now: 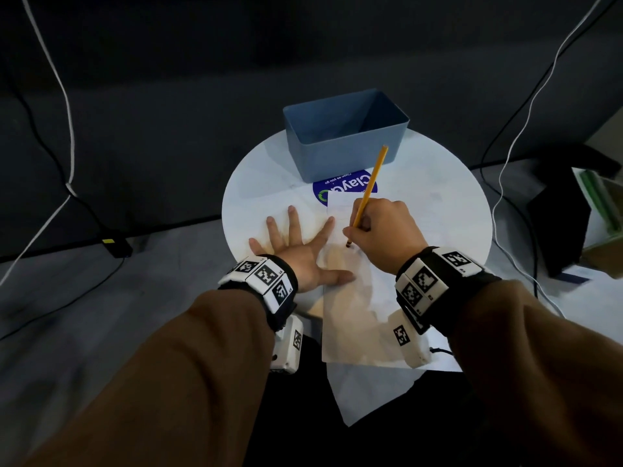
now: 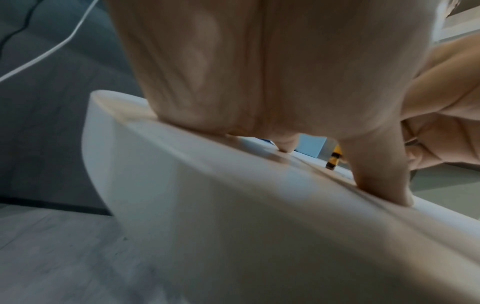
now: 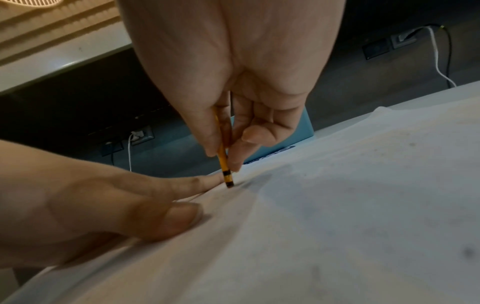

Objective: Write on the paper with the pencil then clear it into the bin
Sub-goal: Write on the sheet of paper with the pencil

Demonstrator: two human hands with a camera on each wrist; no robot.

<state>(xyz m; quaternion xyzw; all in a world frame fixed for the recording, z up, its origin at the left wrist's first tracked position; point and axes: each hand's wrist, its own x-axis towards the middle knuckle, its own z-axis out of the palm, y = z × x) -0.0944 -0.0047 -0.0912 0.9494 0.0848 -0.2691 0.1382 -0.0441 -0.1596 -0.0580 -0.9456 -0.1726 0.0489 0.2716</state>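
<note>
Pencil (image 1: 370, 187) tip on paper (image 1: 350, 318); right hand (image 1: 387, 230) hides grip.

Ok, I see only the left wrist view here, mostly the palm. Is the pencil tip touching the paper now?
Observer: Yes. In the right wrist view the dark tip of the pencil sits on the paper, and the right hand pinches the pencil low down.
Operator: And the bin, is something inside it?
Observer: The head view shows the blue bin at the far side of the table, beyond the paper. The part of its inside that shows holds nothing.
Operator: How does the left hand lie?
Observer: In the head view the left hand lies flat with fingers spread, thumb on the paper's left edge.
</note>
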